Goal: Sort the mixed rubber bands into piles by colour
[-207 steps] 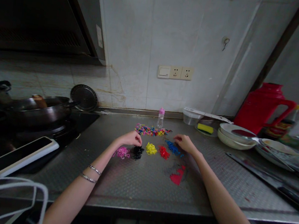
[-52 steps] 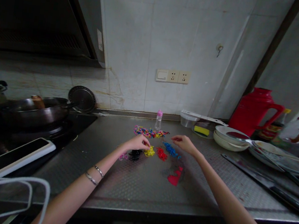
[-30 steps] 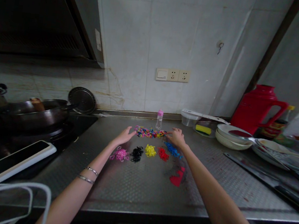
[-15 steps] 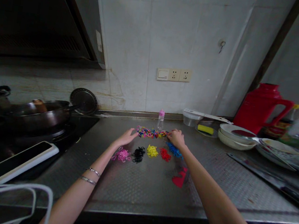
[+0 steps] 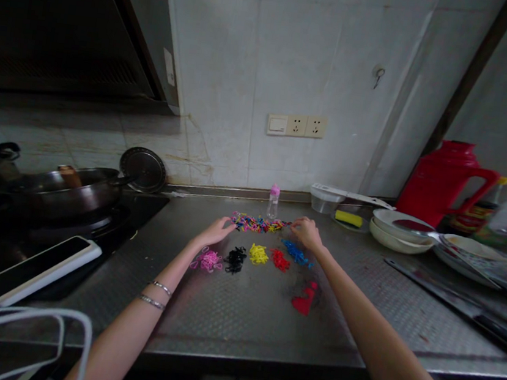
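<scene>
A strip of mixed-colour small rubber bands (image 5: 258, 224) lies across the steel counter. My left hand (image 5: 217, 231) is at its left end, fingers stretched out and thumb apart, fingertips by the bands. At the right end, my right hand (image 5: 306, 232) has its fingers bent together against the outermost bands; what is between the fingertips is too small to make out. Nearer me lie sorted heaps: pink bands (image 5: 208, 261), black bands (image 5: 235, 260), yellow bands (image 5: 258, 254), red bands (image 5: 280, 260) and blue bands (image 5: 296, 253), the last just below my right hand.
A small clear bottle with a pink cap (image 5: 273, 202) stands behind the strip. A red cut-out piece (image 5: 304, 300) lies near my right forearm. Left are a pan (image 5: 72, 195) and a white-edged device (image 5: 28, 273); right are bowls (image 5: 399, 242), a long knife (image 5: 443, 299) and a red jug (image 5: 439, 182).
My right hand has shifted slightly to the right, and the strip's right end reaches a little further that way. My left hand has hardly moved. The view has tilted slightly.
</scene>
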A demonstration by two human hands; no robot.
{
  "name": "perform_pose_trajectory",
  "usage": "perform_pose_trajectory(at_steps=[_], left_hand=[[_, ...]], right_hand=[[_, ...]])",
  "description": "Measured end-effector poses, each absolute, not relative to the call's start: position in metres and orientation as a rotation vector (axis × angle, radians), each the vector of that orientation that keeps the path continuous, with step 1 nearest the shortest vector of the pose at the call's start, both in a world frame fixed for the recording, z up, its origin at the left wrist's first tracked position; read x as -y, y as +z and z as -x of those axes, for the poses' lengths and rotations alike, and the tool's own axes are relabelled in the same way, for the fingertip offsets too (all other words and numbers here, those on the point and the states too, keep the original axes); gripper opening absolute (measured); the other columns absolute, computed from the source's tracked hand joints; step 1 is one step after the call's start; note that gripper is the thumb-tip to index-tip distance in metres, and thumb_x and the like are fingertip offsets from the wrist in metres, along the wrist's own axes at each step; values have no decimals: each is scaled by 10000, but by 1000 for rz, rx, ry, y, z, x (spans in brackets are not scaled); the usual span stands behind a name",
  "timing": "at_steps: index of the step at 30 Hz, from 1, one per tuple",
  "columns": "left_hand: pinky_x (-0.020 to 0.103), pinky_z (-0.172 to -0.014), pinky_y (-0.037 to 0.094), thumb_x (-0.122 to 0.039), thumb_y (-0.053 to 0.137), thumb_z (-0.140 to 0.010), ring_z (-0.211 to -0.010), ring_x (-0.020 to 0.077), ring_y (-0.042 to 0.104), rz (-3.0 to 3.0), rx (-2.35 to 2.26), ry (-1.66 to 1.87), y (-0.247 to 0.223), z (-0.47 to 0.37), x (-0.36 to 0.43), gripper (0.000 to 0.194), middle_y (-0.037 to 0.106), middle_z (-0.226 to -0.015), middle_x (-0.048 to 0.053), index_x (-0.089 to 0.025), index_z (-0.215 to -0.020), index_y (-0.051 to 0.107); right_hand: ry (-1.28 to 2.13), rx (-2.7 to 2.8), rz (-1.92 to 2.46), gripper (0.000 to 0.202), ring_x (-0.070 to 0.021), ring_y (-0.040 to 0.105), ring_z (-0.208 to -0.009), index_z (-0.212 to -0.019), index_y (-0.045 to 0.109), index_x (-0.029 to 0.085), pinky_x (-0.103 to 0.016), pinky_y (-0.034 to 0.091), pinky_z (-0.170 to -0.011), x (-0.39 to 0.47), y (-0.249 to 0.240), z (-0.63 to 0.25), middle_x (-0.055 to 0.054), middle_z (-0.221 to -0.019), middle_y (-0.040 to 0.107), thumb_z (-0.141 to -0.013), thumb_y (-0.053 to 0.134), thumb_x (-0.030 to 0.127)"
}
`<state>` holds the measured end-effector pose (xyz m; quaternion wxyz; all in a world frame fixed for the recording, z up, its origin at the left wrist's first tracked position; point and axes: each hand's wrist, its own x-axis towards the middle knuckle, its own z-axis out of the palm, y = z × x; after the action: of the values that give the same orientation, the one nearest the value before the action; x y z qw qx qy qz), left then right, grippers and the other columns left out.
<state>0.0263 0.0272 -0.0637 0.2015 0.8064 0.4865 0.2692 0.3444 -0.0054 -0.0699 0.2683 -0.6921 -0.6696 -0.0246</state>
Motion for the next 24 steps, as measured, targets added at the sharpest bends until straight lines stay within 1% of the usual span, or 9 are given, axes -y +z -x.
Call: perform_pose_trajectory(at_steps=[3, 7, 10, 17, 24], left_hand=[[318, -931, 351, -465, 434, -796, -1078, 219, 489, -2268, -1350, 784, -65, -26, -28, 465, 542, -1165, 126, -118, -1087, 542], [295, -816, 421, -394, 464, -784, -897, 194, 572, -2250, -1360, 834, -64, -24, -26, 384, 618, -1024, 104, -112, -1010, 595], [273, -759, 437, -314, 500, -754, -800, 172, 587, -2254, -1385, 879, -63, -23, -25, 295, 652, -914, 82, -113, -924, 633], [248, -695, 437, -224, 545, -690, -725, 155, 588, -2294, -1424, 950, -62, -19, -33, 198, 669, -795, 66, -127, -806, 673], [244, -663, 427, -234, 554, -674, -689, 157, 587, -2378, -1434, 788, -58, -19, -50, 215, 674, -761, 69, -118, -796, 688]], right_hand=[[-78, 1887, 1722, 210, -200, 525, -947, -804, 686, 156, -291, 384, -848, 11, -68, -355, -97, -1023, 595, -746, 512, 258], [1, 2016, 1581, 165, -184, 573, -876, -742, 691, 144, -255, 403, -815, 24, -65, -359, -73, -915, 644, -696, 551, 218], [104, 2076, 1547, 154, -181, 591, -842, -735, 693, 160, -241, 420, -782, 34, -65, -356, -48, -847, 666, -678, 558, 207], [116, 1943, 1605, 236, -192, 591, -878, -865, 683, 170, -265, 424, -797, 48, -68, -352, -70, -932, 661, -712, 541, 280], [148, 1845, 1611, 237, -180, 592, -875, -871, 678, 172, -249, 427, -791, 50, -73, -356, -64, -934, 660, -723, 521, 269]])
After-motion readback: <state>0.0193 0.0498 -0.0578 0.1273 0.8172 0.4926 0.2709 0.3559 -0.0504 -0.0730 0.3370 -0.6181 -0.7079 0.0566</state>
